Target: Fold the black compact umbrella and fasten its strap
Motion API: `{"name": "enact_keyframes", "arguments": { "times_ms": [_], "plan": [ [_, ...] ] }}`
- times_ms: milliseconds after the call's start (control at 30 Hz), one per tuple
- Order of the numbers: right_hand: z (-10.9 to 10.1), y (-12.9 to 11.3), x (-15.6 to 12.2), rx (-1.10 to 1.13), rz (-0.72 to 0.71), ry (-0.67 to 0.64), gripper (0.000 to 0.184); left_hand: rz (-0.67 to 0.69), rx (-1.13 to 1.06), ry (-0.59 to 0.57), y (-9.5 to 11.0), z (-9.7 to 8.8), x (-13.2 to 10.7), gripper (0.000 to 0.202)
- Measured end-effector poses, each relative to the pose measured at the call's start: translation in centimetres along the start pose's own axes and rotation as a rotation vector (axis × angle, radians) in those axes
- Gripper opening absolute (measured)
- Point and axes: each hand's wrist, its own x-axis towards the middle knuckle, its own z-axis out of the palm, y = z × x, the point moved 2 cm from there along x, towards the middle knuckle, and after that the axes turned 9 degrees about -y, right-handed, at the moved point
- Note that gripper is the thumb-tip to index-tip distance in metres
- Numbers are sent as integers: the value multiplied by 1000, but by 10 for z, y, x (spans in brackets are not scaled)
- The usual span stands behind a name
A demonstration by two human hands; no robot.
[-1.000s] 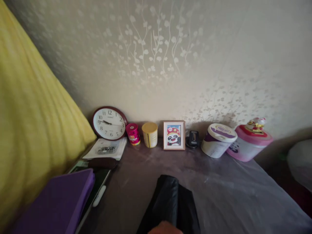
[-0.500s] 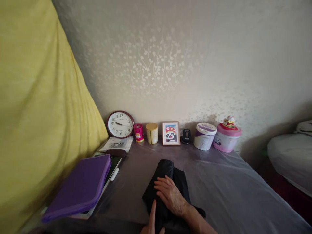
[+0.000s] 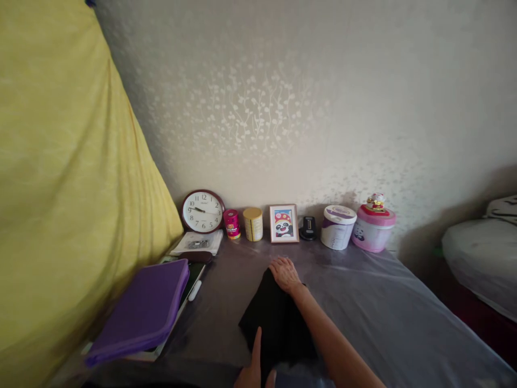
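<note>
A dark, folded piece of black cloth (image 3: 262, 312) lies on the table in front of me, narrow at its far end and wider towards me. What kind of item it is, I cannot tell. My right hand (image 3: 285, 274) is over the far end, its fingers bent down over the edge and closed on the fabric. At the bottom edge of the view, my left hand (image 3: 252, 366) rests at the near part of the cloth. Its index finger is stretched forward on the fabric and the thumb stands apart; the other fingers are hidden.
A purple folder (image 3: 141, 312) lies at left beside a yellow curtain (image 3: 81, 178). Along the wall stand a clock (image 3: 202, 211), a pink can (image 3: 231, 224), a yellow-lidded can (image 3: 253, 224), a panda picture frame (image 3: 283, 223), a white tub (image 3: 338, 229) and a pink-lidded tub (image 3: 372, 231).
My right hand has moved forward from the middle of the black cloth to its far end. The rolled far part now lies flatter. My left hand has stayed nearly in place.
</note>
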Motion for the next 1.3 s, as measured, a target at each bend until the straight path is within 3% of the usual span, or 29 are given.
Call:
{"name": "enact_keyframes", "arguments": {
  "times_ms": [67, 133, 267, 367, 433, 567, 633, 700, 967, 1300],
  "plan": [
    [-1, -12, -11, 3, 17, 91, 30, 23, -1, -6, -2, 1, 0, 72],
    [3, -31, -31, 14, -57, 114, 28, 83, -45, 11, -4, 2, -1, 72],
    [16, -78, -77, 57, -296, -155, 29, 184, -91, 34, -6, 2, -4, 70],
    [11, -93, -103, 261, -347, -195, 29, 156, -74, 24, -6, 1, -7, 67],
    [1, -81, -114, 424, -247, -62, 30, 141, -94, 45, -5, 0, -10, 67],
    [-8, -16, -133, 512, 246, 313, 32, 170, -209, 45, 1, -3, -18, 67],
    [-4, 14, -143, 480, 428, 343, 33, 154, -322, -17, 4, -2, -21, 69],
    [3, 33, -151, 450, 522, 321, 33, 146, -451, -58, 8, -2, -25, 72],
    [13, 41, -149, 468, 602, 238, 33, 111, -701, -132, 11, -11, -32, 76],
    [8, 43, -136, 489, 597, 205, 33, 132, -762, -195, 5, -16, -29, 73]
  ]
}}
